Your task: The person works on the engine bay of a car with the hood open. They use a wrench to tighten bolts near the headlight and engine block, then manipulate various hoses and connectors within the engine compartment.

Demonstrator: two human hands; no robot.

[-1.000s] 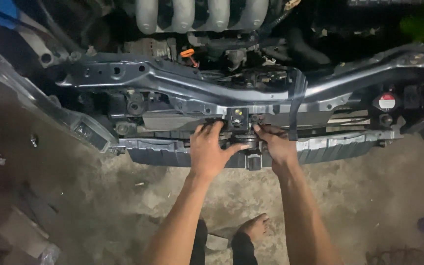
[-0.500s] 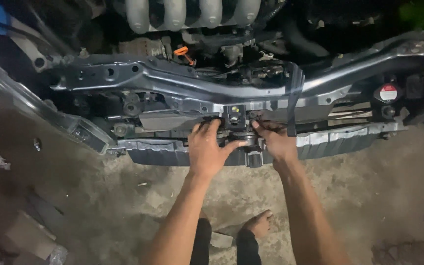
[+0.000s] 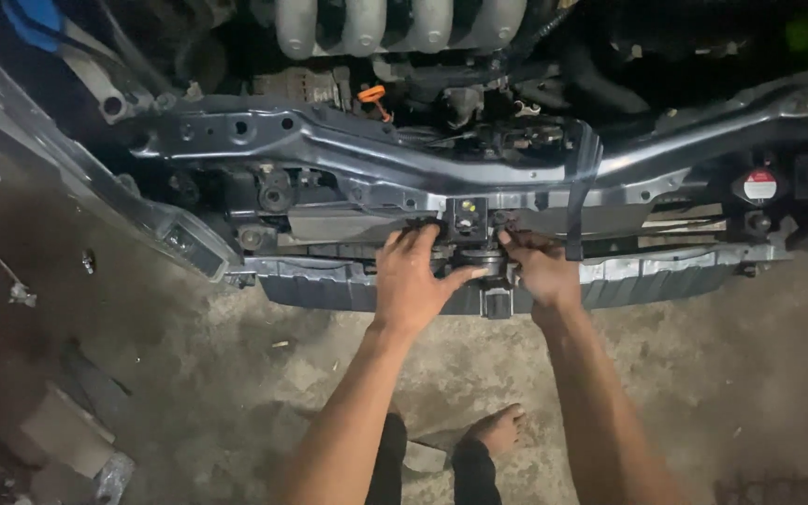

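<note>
A car's open front end fills the top of the head view, with a grey metal crossmember spanning it. At its middle sits a small black latch part with a round piece below it. My left hand wraps around the left side of that part, thumb stretched toward the round piece. My right hand grips the right side of the same part, fingers curled on it. Both forearms reach up from the bottom edge. What the fingertips pinch is hidden.
A ribbed lower bumper beam runs under the hands. A black strap hangs just right of the latch. A red-and-white cap sits far right. My bare foot rests on the dirty concrete floor; cardboard scraps lie left.
The view has shifted slightly. Both hands stay on the latch part, with the left thumb now stretched further right under it.
</note>
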